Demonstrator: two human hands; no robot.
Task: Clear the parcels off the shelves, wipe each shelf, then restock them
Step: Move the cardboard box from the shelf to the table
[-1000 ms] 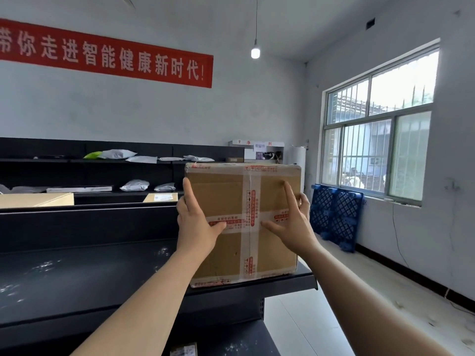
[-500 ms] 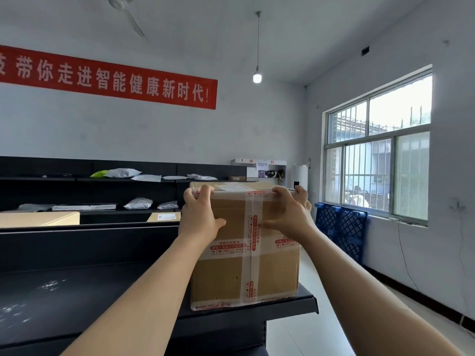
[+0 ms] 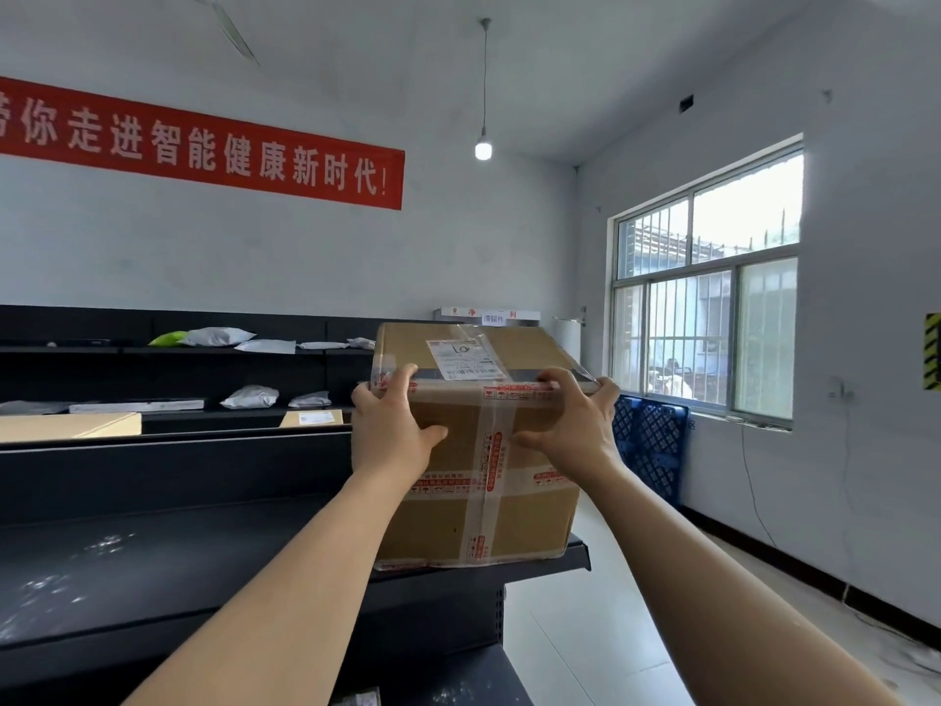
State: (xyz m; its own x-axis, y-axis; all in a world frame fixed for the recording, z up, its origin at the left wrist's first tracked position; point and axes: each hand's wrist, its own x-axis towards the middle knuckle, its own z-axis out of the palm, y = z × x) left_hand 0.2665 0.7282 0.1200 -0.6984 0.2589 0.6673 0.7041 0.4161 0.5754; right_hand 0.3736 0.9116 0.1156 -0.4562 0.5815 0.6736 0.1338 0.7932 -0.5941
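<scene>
A large taped cardboard box (image 3: 509, 522) stands on the right end of the dark top shelf (image 3: 153, 563), its white label facing up. My left hand (image 3: 389, 435) grips the box's near top edge on the left, fingers hooked over the rim and thumb on the front face. My right hand (image 3: 575, 430) grips the same edge on the right, fingers curled over the top. Both forearms reach in from below.
A flat brown box (image 3: 66, 425) lies on the far side of the shelf unit. Wall shelves behind hold grey mailer bags (image 3: 249, 397) and a long white parcel (image 3: 137, 406). Blue plastic pallets (image 3: 652, 450) lean under the window. Tiled floor lies right of the shelf end.
Both hands slid up from the box's front face to its top edge and hooked over it. The view has risen, so the box's top and label now show.
</scene>
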